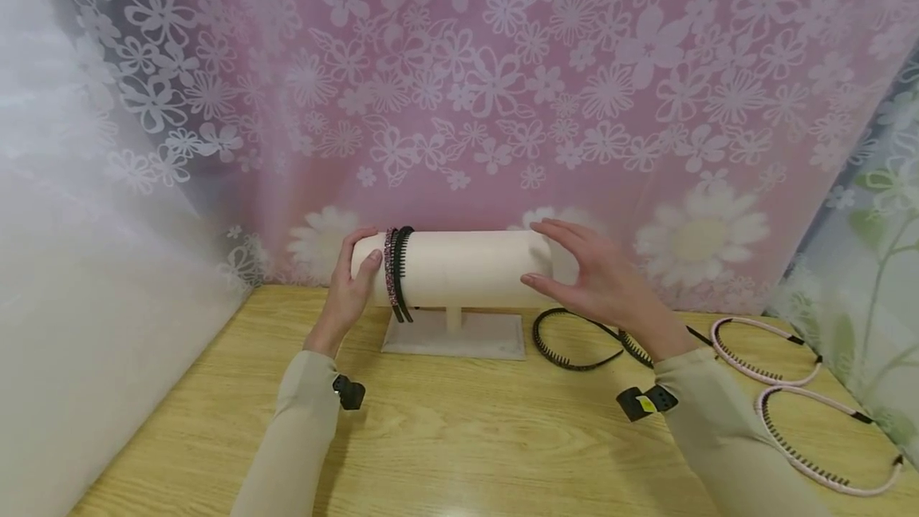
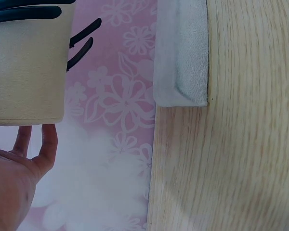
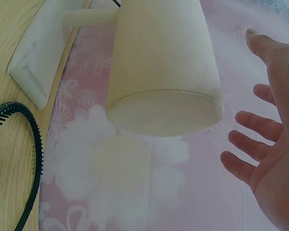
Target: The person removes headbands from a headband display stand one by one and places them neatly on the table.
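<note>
A cream headband display stand (image 1: 474,262) has a horizontal padded roll on a post and a flat base (image 1: 459,347). Two headbands sit over the roll's left part: one with pinkish glittery stones (image 1: 391,266), and beside it a black toothed one (image 1: 402,262). My left hand (image 1: 348,290) grips the roll's left end, thumb in front and fingers over the top. At the other end my right hand (image 1: 606,278) is spread, thumb and fingers apart. The right wrist view shows a gap between this hand (image 3: 274,139) and the roll (image 3: 164,62).
On the wooden table (image 1: 459,437), a black toothed headband (image 1: 542,345) lies right of the base, with another dark one (image 1: 635,351) partly behind my right wrist. Two pink headbands (image 1: 747,365) (image 1: 797,457) lie farther right. A flowered pink curtain (image 1: 459,102) hangs behind.
</note>
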`<state>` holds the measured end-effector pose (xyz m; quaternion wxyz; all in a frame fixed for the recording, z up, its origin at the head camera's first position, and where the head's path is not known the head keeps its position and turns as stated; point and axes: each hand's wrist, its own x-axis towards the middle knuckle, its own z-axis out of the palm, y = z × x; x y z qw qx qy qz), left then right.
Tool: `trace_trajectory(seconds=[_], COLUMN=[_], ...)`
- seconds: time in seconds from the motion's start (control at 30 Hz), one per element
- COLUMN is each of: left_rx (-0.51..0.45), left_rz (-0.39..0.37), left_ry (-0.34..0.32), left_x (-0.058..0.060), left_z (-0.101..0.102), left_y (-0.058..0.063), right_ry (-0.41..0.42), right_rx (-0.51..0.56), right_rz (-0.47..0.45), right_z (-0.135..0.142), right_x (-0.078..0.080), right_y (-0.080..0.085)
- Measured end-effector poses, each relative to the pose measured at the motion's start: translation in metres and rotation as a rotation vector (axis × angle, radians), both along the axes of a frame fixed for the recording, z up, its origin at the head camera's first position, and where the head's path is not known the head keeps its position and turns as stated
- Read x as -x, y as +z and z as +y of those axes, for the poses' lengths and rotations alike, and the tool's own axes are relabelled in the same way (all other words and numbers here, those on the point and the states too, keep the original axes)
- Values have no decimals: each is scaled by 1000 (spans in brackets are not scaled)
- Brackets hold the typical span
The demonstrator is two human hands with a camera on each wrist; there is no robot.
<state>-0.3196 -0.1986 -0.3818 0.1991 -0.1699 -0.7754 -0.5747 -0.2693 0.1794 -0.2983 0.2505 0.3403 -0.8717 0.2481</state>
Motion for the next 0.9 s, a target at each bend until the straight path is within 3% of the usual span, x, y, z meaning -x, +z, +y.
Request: trace_trajectory(seconds=[0.63,0.9], left_rx=[-22,-11], left_rz=[-27,-48], left_ry=[-16,-32], left_x=[-1,-20], left_z=[-1,5], left_y=[1,21], right_ry=[4,15], right_rx=[-47,-54], right_rz=[-113,-134], right_z=[-34,-49], right_x=[23,29], right_y=[14,14])
